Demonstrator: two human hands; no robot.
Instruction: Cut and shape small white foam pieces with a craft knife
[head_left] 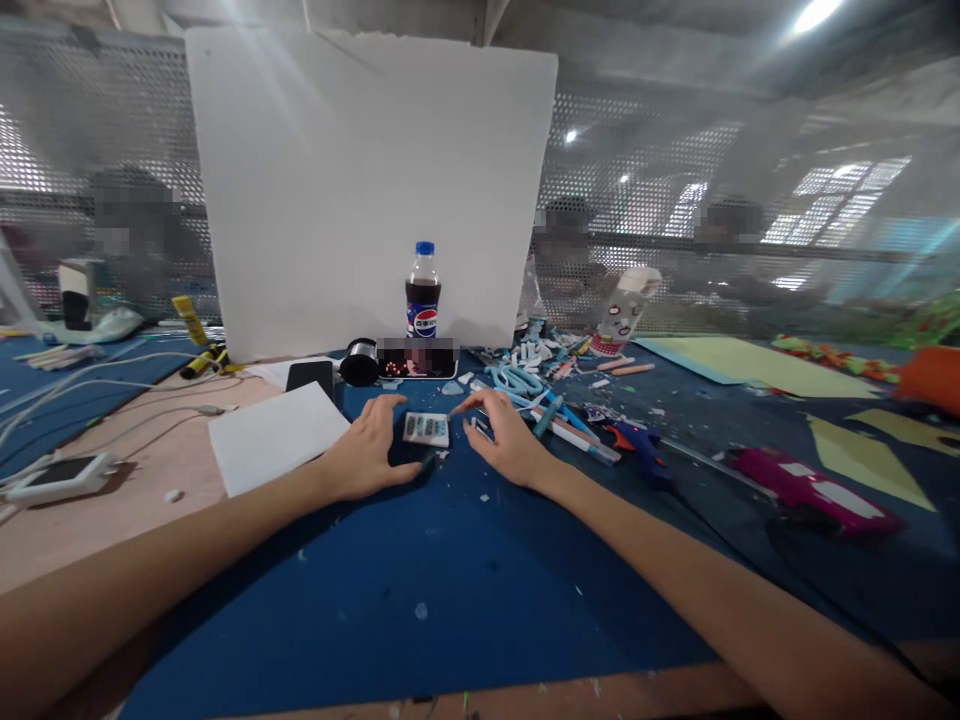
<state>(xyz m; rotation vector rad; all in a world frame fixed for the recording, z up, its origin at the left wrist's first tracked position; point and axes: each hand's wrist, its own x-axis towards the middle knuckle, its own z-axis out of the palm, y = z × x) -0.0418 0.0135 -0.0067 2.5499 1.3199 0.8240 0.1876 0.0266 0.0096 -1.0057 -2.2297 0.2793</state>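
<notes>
Head camera: a small, boxy white block (pixel 426 429) with dark-teal patches lies flat between the left hand (pixel 371 445), spread and seemingly empty, and the right hand (pixel 506 435), half-curled by its corner, hold unclear. Beyond them, a phone (pixel 420 358) stands before a plastic bottle (pixel 424 300), apparently angled for viewing; jagged white scraps (pixel 534 352) lie rightward.

On the mat (pixel 360 590) before you, the block (pixel 427 429) sits between your left hand (pixel 369 452) and right hand (pixel 511 442); behind stand phone (pixel 442 366), bottle (pixel 424 292), then board (pixel 360 170); paper (pixel 274 435) lies left, tools (pixel 817 490) right.
</notes>
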